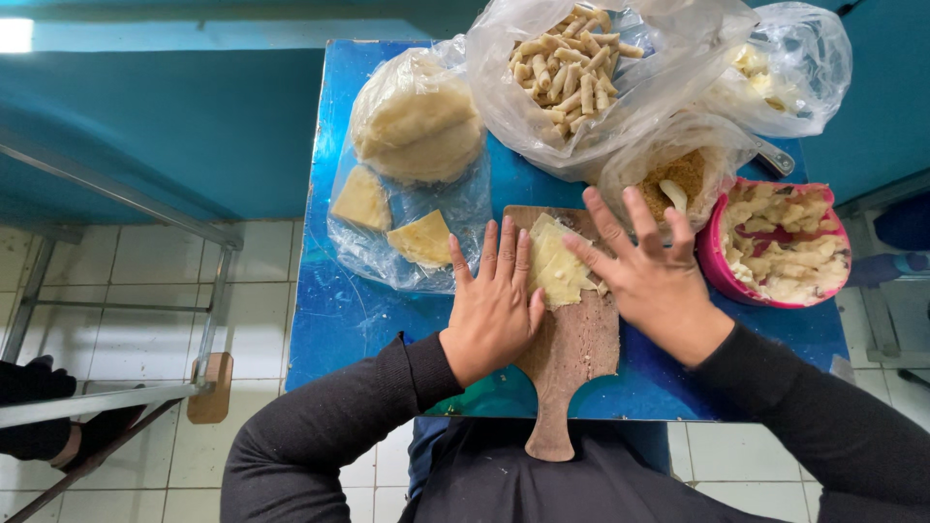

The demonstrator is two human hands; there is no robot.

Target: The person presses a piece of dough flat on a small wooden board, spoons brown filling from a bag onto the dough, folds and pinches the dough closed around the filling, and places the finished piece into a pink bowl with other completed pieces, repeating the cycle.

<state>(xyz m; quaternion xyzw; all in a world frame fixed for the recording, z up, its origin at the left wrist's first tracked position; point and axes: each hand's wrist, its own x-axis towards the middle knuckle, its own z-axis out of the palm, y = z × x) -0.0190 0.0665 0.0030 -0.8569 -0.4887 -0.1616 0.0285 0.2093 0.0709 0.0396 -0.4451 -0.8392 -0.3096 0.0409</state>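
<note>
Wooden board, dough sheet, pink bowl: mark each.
wooden board (579, 341), head view, bare face below the dough.
dough sheet (554, 263), head view, its middle.
pink bowl (718, 266), head view, left rim.

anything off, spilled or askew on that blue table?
Nothing spilled. One oddity: the wooden board hangs its handle past the blue table edge toward the person. The wrapper lies on it between the left hand and right hand.
</note>
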